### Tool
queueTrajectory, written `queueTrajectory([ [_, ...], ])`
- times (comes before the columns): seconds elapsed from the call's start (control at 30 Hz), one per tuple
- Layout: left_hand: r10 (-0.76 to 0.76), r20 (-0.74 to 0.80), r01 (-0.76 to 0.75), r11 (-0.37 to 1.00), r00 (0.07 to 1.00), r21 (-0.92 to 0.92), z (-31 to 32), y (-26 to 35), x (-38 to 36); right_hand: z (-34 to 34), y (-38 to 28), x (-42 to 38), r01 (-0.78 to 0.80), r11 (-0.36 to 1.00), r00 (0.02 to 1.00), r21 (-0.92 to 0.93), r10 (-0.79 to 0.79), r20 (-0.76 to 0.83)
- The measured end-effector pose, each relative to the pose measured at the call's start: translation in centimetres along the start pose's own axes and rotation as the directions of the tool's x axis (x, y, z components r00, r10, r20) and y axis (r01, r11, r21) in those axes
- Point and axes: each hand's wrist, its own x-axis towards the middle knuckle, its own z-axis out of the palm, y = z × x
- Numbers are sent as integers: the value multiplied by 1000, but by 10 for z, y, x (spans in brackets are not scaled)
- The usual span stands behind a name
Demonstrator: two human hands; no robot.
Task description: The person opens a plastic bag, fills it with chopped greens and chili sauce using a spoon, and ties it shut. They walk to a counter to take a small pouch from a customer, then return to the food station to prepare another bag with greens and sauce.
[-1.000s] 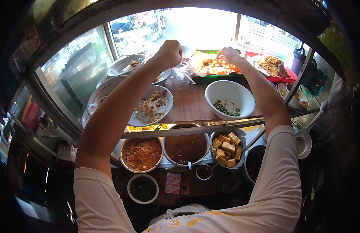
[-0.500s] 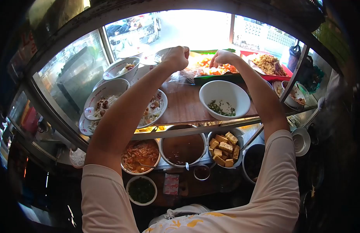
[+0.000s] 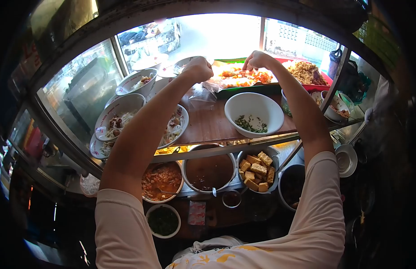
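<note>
My left hand (image 3: pixel 199 69) is closed at the back of the wooden shelf, beside a clear plastic bag (image 3: pixel 201 96) that lies just below it. What its fingers hold is hidden. My right hand (image 3: pixel 258 60) reaches down with bent fingertips at a heap of orange-red food pieces (image 3: pixel 237 75) in a green-edged tray (image 3: pixel 235 93). Whether a piece is between those fingers is too small to make out. Between my forearms stands a white bowl (image 3: pixel 232 105) with chopped green herbs (image 3: pixel 252 123) at its bottom.
Bowls of noodles (image 3: pixel 120 121) crowd the left side. A red tray (image 3: pixel 330 80) of brown crumbly food (image 3: pixel 306 73) sits back right. Below the shelf are a pot of brown sauce (image 3: pixel 208 168), a pot of fried tofu and tempeh (image 3: pixel 258 170) and a reddish stew (image 3: pixel 162 181). A metal-framed glass case surrounds the shelf.
My left hand has lowered slightly and moved left, and the clear bag shows lower and further left. My right hand stays at the orange-red food. The view has shifted slightly.
</note>
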Motion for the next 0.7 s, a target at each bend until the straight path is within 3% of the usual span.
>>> queueTrajectory([
  [0.2,-53,32,54,997,998,-53,7,-9,19,-28,-43,-30,123,989,988,-86,-131,-85],
  [0.33,-226,83,241,919,971,-312,6,-4,19,-14,-83,-55,310,908,919,-283,-362,-155],
  [0.37,-222,130,256,873,966,-415,5,-9,25,-3,-89,-57,332,833,878,-443,-444,-177],
  [0.4,-213,175,274,814,961,-513,5,-15,28,7,-89,-69,458,688,737,-563,-648,-192],
  [0.47,-192,164,252,760,968,-599,-2,-4,9,19,-91,-77,443,538,527,-718,-804,-277],
  [0.53,-248,101,256,742,964,-620,-5,6,-4,8,-83,-76,433,647,527,-628,-747,-406],
  [0.6,-193,147,243,757,970,-607,-11,5,-13,-5,-72,-79,232,749,659,-620,-590,-467],
  [0.63,-183,131,224,761,974,-609,-11,4,-14,-10,-60,-70,174,807,761,-565,-474,-443],
  [0.7,-159,128,204,750,979,-630,-16,3,-18,-3,-35,-49,65,825,872,-561,-321,-371],
])
